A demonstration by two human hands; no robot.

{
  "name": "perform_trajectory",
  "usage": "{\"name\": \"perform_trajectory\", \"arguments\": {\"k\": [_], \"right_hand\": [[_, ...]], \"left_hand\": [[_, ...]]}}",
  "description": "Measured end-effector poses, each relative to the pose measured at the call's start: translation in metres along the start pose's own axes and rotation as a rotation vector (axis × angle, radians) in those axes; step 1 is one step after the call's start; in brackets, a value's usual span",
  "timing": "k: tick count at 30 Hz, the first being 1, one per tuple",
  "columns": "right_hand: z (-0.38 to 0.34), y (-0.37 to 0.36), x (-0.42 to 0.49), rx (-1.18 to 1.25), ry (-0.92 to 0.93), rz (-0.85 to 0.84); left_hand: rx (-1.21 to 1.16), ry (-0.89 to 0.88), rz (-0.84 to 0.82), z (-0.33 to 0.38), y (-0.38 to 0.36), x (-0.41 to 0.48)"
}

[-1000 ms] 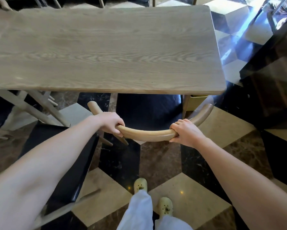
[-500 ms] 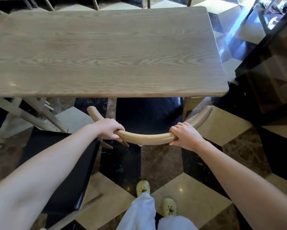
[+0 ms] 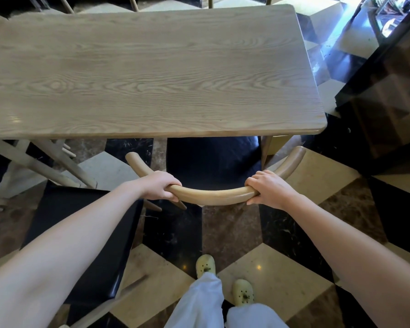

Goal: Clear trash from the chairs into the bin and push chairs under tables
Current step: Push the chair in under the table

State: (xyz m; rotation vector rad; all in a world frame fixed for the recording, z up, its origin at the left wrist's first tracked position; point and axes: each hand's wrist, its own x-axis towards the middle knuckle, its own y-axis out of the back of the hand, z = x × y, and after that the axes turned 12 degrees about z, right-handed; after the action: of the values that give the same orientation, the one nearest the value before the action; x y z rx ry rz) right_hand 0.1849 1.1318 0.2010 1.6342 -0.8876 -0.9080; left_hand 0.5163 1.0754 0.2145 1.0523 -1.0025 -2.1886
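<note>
Chair-pushing is nearly done: my left hand (image 3: 160, 185) and right hand (image 3: 268, 189) clamp the curved tan wooden backrest (image 3: 213, 194), its black seat (image 3: 213, 159) mostly beneath the pale oak tabletop (image 3: 152, 74); another black-seated chair (image 3: 80, 233) at my left waits.

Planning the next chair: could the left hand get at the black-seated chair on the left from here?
Probably yes: the second chair's seat lies directly under the left forearm, uncovered; but the left hand now grips the curved backrest.
</note>
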Motion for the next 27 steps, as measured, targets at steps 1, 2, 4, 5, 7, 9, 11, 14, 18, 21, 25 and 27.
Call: {"name": "perform_trajectory", "arguments": {"k": [1,2,4,5,7,9,11,14,18,21,25,27], "right_hand": [[0.001,0.001,0.000,0.011,-0.002,-0.006],[0.001,0.001,0.001,0.020,-0.004,-0.012],[0.002,0.002,-0.001,0.035,-0.012,-0.025],[0.002,0.001,-0.003,0.044,-0.017,-0.024],[0.002,0.001,-0.005,0.058,-0.024,-0.024],[0.001,0.002,-0.005,0.067,-0.029,-0.022],[0.000,0.003,-0.005,0.064,-0.034,-0.012],[-0.003,0.002,-0.007,0.042,-0.048,0.022],[-0.014,-0.001,-0.017,-0.014,-0.133,0.117],[-0.026,-0.009,-0.029,-0.038,-0.247,0.226],[-0.052,-0.022,-0.041,-0.050,-0.453,0.273],[-0.069,-0.027,-0.046,-0.005,-0.554,0.293]], "left_hand": [[0.005,0.000,-0.002,0.001,0.000,0.000],[0.014,-0.002,0.001,0.001,0.000,0.000],[0.037,-0.014,0.016,0.004,-0.002,0.001],[0.052,-0.024,0.024,0.005,-0.003,0.001],[0.070,-0.039,0.039,0.007,-0.006,0.000],[0.068,-0.047,0.064,0.007,-0.008,0.000],[0.087,-0.052,0.079,0.008,-0.009,-0.001],[0.090,-0.057,0.116,0.009,-0.010,-0.004],[0.066,-0.032,0.198,0.014,-0.014,-0.010],[0.090,0.025,0.372,0.018,-0.027,-0.019],[0.119,0.126,0.515,0.030,-0.055,-0.041],[0.146,0.152,0.528,0.038,-0.065,-0.054]]}}
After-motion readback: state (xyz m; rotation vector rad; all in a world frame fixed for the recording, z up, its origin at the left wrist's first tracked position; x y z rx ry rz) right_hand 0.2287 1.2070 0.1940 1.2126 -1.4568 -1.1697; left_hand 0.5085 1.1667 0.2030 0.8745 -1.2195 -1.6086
